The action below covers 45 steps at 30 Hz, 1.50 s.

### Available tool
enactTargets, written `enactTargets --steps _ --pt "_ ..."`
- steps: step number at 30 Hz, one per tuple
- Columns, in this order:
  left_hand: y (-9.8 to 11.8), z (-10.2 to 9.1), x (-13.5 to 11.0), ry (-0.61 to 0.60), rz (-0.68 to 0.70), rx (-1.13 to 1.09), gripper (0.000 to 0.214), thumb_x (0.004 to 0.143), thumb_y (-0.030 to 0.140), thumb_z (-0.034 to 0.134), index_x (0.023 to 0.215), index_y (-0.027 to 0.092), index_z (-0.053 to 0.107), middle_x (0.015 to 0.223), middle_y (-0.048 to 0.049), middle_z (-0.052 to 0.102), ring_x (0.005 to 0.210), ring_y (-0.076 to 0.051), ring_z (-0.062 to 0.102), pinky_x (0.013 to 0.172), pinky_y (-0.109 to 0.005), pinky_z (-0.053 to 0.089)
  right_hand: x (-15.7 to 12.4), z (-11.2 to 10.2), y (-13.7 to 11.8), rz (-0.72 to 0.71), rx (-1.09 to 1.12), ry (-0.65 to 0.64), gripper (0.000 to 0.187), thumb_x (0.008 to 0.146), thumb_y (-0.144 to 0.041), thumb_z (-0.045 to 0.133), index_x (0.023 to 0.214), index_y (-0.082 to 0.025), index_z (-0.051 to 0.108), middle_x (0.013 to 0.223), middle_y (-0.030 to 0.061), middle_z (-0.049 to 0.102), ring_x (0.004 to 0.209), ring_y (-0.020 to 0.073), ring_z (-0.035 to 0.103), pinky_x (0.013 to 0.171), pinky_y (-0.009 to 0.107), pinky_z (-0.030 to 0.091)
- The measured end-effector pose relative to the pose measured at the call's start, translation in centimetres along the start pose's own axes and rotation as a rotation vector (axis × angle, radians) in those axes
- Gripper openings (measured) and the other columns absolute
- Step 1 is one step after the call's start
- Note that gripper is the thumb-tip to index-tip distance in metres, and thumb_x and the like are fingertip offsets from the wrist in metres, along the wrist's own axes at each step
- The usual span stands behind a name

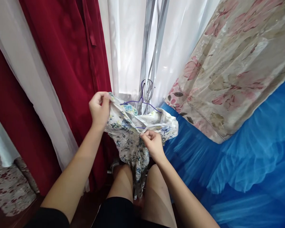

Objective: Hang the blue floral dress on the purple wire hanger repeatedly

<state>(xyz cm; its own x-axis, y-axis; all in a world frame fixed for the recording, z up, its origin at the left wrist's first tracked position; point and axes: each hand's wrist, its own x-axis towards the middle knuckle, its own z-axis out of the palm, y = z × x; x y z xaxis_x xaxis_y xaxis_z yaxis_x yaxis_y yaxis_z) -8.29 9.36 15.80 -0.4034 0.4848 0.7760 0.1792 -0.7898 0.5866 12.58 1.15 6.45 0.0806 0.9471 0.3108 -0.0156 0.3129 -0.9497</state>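
Note:
A white dress [130, 144] with a blue and yellow flower print hangs in front of my knees on a purple hanger [142, 99]. My left hand [100, 109] pinches the dress at its left shoulder and holds that side out from the hanger. At the front of the neckline, the fingers of my right hand [153, 144] are closed on the fabric edge. The hanger's right arm is inside the right shoulder, while its left arm shows bare above the cloth. The lower part of the dress hangs down between my legs.
Long red cloth [68, 63] and white cloth [128, 47] hang ahead and to the left. Grey ribbons [154, 44] dangle behind the hanger hook. On the right are a pink-flowered beige garment [228, 76] and blue tulle [242, 158]. A red-speckled fabric [9, 180] is at lower left.

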Motion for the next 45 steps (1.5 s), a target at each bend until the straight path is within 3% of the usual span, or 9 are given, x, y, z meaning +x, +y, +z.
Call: enactTargets --steps 6,11,14,16,20,24,32,39,45 --pt "-6.9 -4.6 -1.2 0.373 -1.032 -0.364 0.023 0.093 0.009 0.052 0.072 0.016 0.054 0.061 0.0011 0.055 0.054 -0.011 0.055 0.059 -0.020 0.049 -2.3 -1.1 0.2 0.090 0.094 -0.048 0.030 0.076 -0.037 0.071 0.060 -0.020 0.052 0.042 -0.0075 0.044 0.039 0.0061 0.030 0.044 0.023 0.020" --pt "-6.4 -4.2 -10.3 0.252 -1.284 -0.361 0.026 0.090 0.003 0.046 0.068 0.015 0.054 0.055 -0.0010 0.055 0.044 -0.011 0.052 0.050 -0.021 0.046 -5.4 -1.8 2.7 0.121 0.071 0.092 0.028 0.080 -0.037 0.063 0.061 -0.021 0.050 0.046 -0.0077 0.041 0.042 0.0081 0.033 0.045 0.023 0.023" --pt "-3.7 -3.2 -14.0 0.042 -1.377 -0.436 0.018 0.091 0.011 0.055 0.075 0.012 0.062 0.062 -0.0050 0.062 0.051 -0.015 0.059 0.053 -0.024 0.048 -8.6 -2.3 4.4 0.105 -0.166 -0.020 0.026 0.086 -0.035 0.059 0.065 -0.021 0.053 0.052 -0.0052 0.045 0.049 0.0115 0.041 0.050 0.024 0.031" --pt "-0.8 -2.4 -15.1 -0.228 -1.298 -0.516 0.012 0.090 0.019 0.063 0.080 0.013 0.065 0.070 -0.0051 0.065 0.061 -0.016 0.062 0.060 -0.024 0.050 -10.2 -2.5 4.6 0.091 -0.337 -0.157 0.015 0.085 -0.034 0.064 0.082 -0.019 0.062 0.068 -0.0007 0.060 0.063 0.0162 0.054 0.060 0.027 0.041" --pt "5.3 -0.6 -15.8 -0.810 -0.812 -0.373 0.017 0.093 0.033 0.066 0.090 0.016 0.069 0.085 -0.0037 0.066 0.079 -0.016 0.062 0.074 -0.025 0.048 -10.6 -2.6 2.8 -0.009 -0.350 -0.231 0.043 0.079 -0.038 0.076 0.115 -0.020 0.063 0.109 0.0071 0.067 0.100 0.0256 0.060 0.087 0.036 0.049" --pt "7.9 0.2 -16.1 -0.965 -0.400 -0.107 0.019 0.097 0.036 0.061 0.096 0.019 0.070 0.105 -0.0058 0.063 0.101 -0.020 0.060 0.097 -0.031 0.043 -9.9 -3.1 0.1 0.173 -0.061 -0.282 0.027 0.089 -0.044 0.065 0.085 -0.018 0.064 0.081 0.0027 0.062 0.083 0.0209 0.057 0.076 0.032 0.048" --pt "4.7 -1.8 -20.3 -1.459 -0.725 -0.335 0.052 0.097 0.056 0.053 0.136 0.022 0.057 0.126 -0.0096 0.065 0.115 -0.026 0.060 0.097 -0.035 0.046 -10.5 -9.4 -4.8 0.335 0.036 -0.339 0.025 0.073 -0.036 0.079 0.086 -0.017 0.071 0.078 0.0007 0.064 0.070 0.0151 0.054 0.068 0.026 0.045" --pt "2.6 -3.2 -19.9 -1.324 -0.382 0.258 0.032 0.100 0.042 0.046 0.081 0.019 0.059 0.074 0.0003 0.058 0.071 -0.017 0.055 0.069 -0.027 0.037 -2.3 -17.6 -6.7 0.048 -0.229 -0.123 0.015 0.062 -0.028 0.072 0.060 -0.015 0.064 0.055 -0.0021 0.055 0.053 0.0113 0.044 0.053 0.024 0.034" --pt "3.6 -1.4 -16.6 -1.062 -0.327 0.156 0.032 0.102 0.036 0.043 0.074 0.020 0.043 0.066 0.0030 0.045 0.064 -0.014 0.042 0.062 -0.028 0.029 9.1 -18.0 -6.1 0.017 -0.167 0.009 0.023 0.060 -0.026 0.071 0.051 -0.019 0.050 0.050 -0.0048 0.047 0.049 0.0093 0.038 0.048 0.024 0.030"
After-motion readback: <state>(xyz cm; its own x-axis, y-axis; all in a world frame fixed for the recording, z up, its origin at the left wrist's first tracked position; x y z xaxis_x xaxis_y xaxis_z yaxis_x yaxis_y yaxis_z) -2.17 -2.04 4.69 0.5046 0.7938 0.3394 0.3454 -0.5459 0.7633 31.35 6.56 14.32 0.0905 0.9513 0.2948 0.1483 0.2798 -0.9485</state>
